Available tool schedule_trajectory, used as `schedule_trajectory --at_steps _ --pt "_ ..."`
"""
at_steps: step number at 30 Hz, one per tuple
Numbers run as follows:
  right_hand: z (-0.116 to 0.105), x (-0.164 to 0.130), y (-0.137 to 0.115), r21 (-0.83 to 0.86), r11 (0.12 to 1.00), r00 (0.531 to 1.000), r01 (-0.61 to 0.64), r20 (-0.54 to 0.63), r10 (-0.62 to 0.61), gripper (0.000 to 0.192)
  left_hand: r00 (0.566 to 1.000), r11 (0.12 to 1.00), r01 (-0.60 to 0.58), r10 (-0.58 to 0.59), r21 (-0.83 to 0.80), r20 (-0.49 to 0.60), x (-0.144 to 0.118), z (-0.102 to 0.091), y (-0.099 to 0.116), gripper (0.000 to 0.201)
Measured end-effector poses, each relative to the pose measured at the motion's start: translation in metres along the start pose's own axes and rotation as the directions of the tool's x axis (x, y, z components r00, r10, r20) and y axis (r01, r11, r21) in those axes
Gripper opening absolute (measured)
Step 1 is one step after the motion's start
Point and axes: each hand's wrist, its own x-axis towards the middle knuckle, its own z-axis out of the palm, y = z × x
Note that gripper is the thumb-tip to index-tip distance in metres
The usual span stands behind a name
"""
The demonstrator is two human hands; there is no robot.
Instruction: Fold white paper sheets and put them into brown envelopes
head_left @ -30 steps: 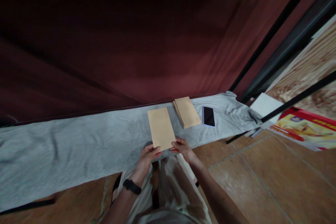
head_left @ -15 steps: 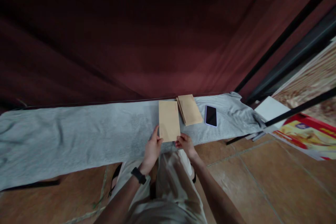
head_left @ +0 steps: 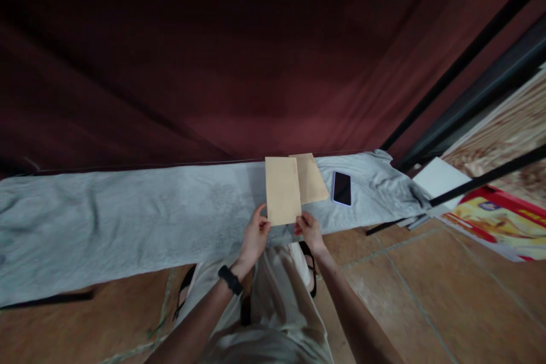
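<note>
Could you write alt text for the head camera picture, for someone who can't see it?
Seen from above, a person's left hand and right hand hold a tan envelope by its near corners over a long table covered in grey cloth. A stack of similar envelopes and a dark phone lie to the right, before a dark red curtain.

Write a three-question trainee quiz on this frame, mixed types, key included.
1. True or false: both hands hold the brown envelope by its near edge.
2. What lies just right of the envelope stack on the grey cloth? A) phone B) scissors C) mug
3. Which wrist wears the black watch?

Key:
1. True: the left hand and right hand pinch the near corners.
2. A: the phone lies screen up, dark.
3. The left wrist.
</note>
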Motion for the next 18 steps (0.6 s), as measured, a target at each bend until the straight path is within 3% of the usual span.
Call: schedule_trajectory --at_steps 3,5,13,18 --pt "-0.008 0.007 -0.009 0.003 0.999 0.999 0.034 -0.039 -0.034 0.043 0.976 0.944 0.216 -0.218 -0.251 0.02 0.011 0.009 0.006 0.06" --pt "-0.015 0.015 -0.016 0.004 0.998 0.996 0.056 -0.071 -0.056 0.042 0.958 0.909 0.287 -0.276 -0.302 0.078 0.022 0.015 0.014 0.054" --pt "-0.062 0.065 -0.045 -0.04 0.991 0.97 0.126 -0.204 -0.132 0.047 0.955 0.915 0.277 -0.227 -0.293 0.193 0.082 0.066 0.053 0.039" --pt "-0.084 0.093 -0.052 -0.125 0.984 0.953 0.127 -0.261 -0.156 0.043 0.946 0.915 0.297 -0.244 -0.273 0.212 0.106 0.099 0.06 0.036"
